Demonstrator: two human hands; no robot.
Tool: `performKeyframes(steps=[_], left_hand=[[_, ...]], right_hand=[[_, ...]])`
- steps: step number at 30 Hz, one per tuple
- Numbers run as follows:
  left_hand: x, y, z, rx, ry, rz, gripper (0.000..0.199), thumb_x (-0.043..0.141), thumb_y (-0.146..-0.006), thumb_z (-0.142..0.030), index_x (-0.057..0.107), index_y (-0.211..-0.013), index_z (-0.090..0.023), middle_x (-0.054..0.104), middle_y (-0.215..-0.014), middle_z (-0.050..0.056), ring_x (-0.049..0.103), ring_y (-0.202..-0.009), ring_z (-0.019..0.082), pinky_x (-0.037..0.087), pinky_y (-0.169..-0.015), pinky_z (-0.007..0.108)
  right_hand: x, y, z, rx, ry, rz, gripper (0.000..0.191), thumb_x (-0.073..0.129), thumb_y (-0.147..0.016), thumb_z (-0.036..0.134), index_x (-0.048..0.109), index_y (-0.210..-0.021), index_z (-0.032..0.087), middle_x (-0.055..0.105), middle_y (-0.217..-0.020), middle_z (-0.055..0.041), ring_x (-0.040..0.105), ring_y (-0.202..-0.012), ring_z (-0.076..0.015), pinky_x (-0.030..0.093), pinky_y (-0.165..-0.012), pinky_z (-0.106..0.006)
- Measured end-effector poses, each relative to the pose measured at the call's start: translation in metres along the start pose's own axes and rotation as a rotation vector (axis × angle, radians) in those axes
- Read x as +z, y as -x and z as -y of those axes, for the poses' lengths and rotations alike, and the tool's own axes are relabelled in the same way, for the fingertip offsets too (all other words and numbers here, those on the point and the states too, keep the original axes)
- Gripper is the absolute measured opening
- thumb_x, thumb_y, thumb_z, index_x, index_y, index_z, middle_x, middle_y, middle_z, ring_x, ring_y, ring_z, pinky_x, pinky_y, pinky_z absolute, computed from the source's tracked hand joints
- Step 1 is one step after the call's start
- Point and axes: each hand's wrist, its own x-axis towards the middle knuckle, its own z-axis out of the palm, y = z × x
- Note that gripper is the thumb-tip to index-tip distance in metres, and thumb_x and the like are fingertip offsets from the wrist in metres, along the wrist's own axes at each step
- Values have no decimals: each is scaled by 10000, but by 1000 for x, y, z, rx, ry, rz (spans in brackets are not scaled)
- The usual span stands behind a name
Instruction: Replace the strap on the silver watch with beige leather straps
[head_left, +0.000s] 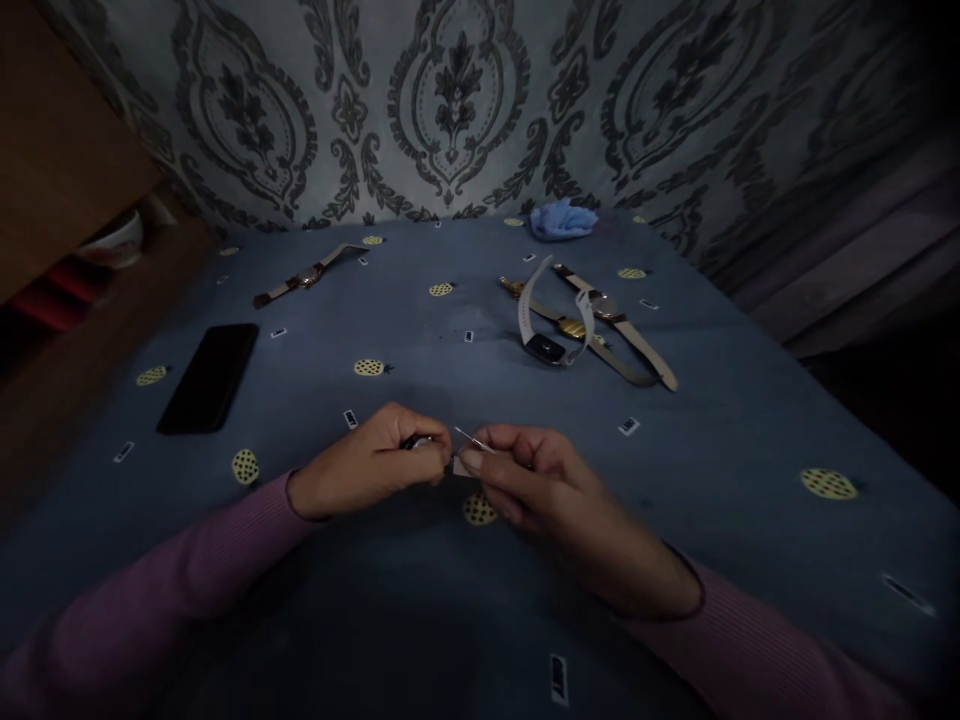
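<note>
Near the front of the table my left hand (379, 458) is closed around a small watch (421, 441); a dark edge and a pale, shiny part show between thumb and forefinger, and the fingers cover the rest. My right hand (551, 485) is closed in a pinch on a thin metal tool (472, 439), whose tip points up and left toward the watch. A pale flat piece (460, 467), perhaps strap, shows under the right thumb. The fingertips of both hands almost meet there.
Right of centre lie a white-strapped smartwatch (546, 348), a gold-coloured watch (571, 328) and a round-faced strap watch (604, 307). Another watch (308, 277) and a black phone (210, 380) lie left. A crumpled blue cloth (562, 219) sits by the patterned wall.
</note>
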Motion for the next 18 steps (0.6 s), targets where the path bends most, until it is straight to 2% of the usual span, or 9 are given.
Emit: performKeyframes(steps=[6,11,18], left_hand=[[-1,1,1,-16,1,-3,192,463,-751,-196,455,-564,-157,321,-529,-62,268,-514,77,230,-491,224],[-3,0,0,-22,-11,-30,193,465,-749,-202,471,-562,-155,355,-537,-56,282,-518,79,246,-500,220],[-4,-1,-1,-30,-19,-48,195,465,-749,-213,489,-564,-157,359,-527,-60,289,-508,80,249,-496,216]], right_hand=[[-2,-1,0,-33,13,-40,255,574,-856,379,601,-717,167,376,-481,74,295,-427,-50,213,-404,-186],[-9,-2,4,-40,-9,-136,245,611,-823,418,602,-788,176,446,-489,65,353,-437,-57,247,-431,-187],[-9,-3,-1,-34,20,-124,311,585,-836,494,575,-809,184,454,-484,68,284,-409,-59,181,-413,-210]])
